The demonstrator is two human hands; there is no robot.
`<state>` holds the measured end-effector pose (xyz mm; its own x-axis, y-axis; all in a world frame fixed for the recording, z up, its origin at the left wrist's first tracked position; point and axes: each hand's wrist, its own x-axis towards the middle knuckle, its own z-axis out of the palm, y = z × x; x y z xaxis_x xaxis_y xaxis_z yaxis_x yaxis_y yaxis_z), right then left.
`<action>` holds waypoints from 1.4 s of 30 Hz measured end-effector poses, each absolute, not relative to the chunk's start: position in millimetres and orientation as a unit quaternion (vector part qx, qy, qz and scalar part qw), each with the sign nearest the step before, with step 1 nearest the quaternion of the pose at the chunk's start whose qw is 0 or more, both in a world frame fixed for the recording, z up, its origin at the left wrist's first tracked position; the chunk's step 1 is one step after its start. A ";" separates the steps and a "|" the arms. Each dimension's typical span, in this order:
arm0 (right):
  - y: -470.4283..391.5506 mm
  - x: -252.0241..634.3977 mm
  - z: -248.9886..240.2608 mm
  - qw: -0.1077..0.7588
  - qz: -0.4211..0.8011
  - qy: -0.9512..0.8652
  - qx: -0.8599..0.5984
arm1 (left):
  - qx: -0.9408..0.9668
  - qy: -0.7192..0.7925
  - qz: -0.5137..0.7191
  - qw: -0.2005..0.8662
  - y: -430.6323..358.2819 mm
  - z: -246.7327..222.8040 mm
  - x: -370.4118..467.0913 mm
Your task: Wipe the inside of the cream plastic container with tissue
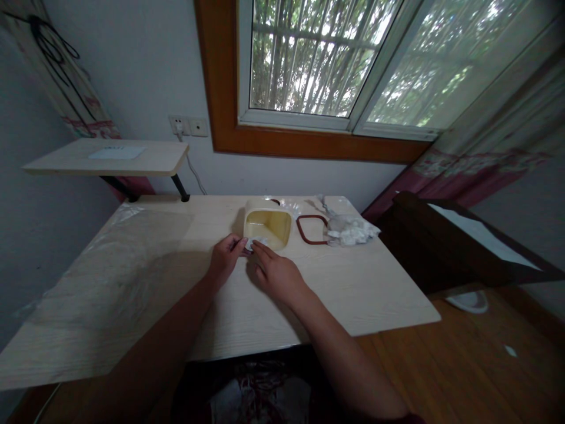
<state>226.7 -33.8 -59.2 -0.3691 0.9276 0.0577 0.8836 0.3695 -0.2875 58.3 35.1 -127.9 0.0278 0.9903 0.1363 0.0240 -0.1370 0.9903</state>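
Observation:
A small white piece (249, 243), too small to name, lies between my hands at the near rim of a cream-yellow plastic container (288, 229). My left hand (224, 259) pinches it between thumb and fingers. With fingers stretched forward and the thumb apart, my right hand (281, 277) touches the piece with its fingertips. The container's hollow faces me, and my hands cover part of its near edge. To its right lies a reddish-brown rounded frame (302, 231), beside a clear plastic bag (353, 231) of white pieces.
The pale wooden table (362, 294) has clear film (145, 235) over its left part. A raised shelf (66, 156) with a paper sheet stands at the back left. Behind are a wall socket (198, 127) and a window; dark furniture (468, 241) stands at the right.

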 end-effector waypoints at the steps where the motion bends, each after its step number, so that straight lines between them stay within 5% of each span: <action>1: -34.1 226.8 -58.8 0.104 0.105 -0.820 -0.552 | 0.544 0.463 0.521 0.467 35.0 -127.7 58.2; 12: -24.9 259.8 -67.6 0.069 0.071 -0.788 -0.608 | 0.518 0.448 0.534 0.496 35.6 -128.5 60.1; 23: 2.4 260.8 -91.2 0.155 0.053 -0.788 -0.594 | 0.492 0.459 0.544 0.501 36.0 -121.5 58.5; 42: 26.5 254.6 -100.5 0.159 -0.001 -0.827 -0.539 | 0.533 0.553 0.561 0.309 48.5 -119.0 31.2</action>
<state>254.6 26.5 -100.5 -0.3674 0.8917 0.2644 0.8926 0.4179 -0.1690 31.2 48.5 -119.0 -0.2408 0.9361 0.2565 0.2433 -0.1976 0.9496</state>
